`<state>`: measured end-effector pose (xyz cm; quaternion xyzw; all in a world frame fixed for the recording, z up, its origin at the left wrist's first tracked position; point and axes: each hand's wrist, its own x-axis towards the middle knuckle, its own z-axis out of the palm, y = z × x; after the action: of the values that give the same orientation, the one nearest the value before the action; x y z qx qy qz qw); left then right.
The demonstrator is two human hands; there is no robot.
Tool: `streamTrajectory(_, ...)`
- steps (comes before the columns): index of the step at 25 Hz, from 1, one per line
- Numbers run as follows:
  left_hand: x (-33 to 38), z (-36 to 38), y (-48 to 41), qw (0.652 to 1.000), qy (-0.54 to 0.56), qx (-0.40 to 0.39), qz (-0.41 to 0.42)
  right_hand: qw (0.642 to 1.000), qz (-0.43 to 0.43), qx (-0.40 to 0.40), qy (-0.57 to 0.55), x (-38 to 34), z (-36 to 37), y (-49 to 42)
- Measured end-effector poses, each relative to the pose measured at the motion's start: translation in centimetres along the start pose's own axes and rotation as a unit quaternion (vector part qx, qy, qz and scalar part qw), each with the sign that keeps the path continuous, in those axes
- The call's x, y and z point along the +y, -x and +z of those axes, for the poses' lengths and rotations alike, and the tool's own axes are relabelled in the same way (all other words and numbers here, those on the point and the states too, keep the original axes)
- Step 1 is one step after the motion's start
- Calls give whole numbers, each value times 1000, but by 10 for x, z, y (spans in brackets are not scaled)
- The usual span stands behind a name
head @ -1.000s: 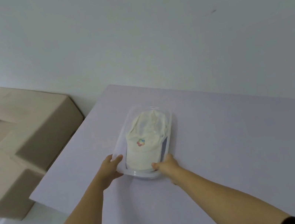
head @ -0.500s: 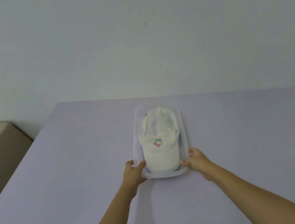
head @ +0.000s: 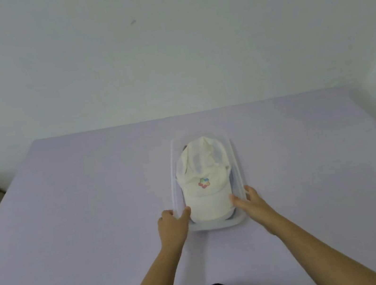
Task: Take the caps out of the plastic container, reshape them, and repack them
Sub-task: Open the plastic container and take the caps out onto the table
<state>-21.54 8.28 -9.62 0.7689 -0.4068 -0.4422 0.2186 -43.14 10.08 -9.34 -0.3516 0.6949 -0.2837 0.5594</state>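
L grip point(head: 173, 224), R grip point(head: 249, 203) tight on container point(head: 217, 226) rim; dark cap point(head: 230, 182) half-hidden under white cap point(head: 201, 168).

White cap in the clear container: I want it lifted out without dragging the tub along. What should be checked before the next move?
1. Clear container lies flat on the table: ok.
2. White cap is on top, uncovered, brim toward the person: ok.
3. Left hand steadies the container, thumb inside the left wall and fingers outside: ok.
4. Right hand is free to take the cap: not ok. It straddles the right wall, thumb by the brim.
5. Number of caps underneath: cannot tell. Only a bluish edge shows beside the white cap.
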Motion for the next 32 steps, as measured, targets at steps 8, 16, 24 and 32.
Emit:
streamTrajectory(8, 24, -13, 15, 999, -5, 3, -31, 997, -41, 59, 4, 4, 19, -3)
streamTrajectory(16, 31, -16, 20, 999, 13, -9, -39, 997, -40, 46, -41, 7, 15, -8)
streamTrajectory(24, 34, -11, 41, 906, 416, -75, -14, 993, -3, 21, -117, 12, 8, -11)
streamTrajectory(32, 12, -108, -26, 845, 532, 13, 47, 997, -34, 18, 67, 8, 7, -4)
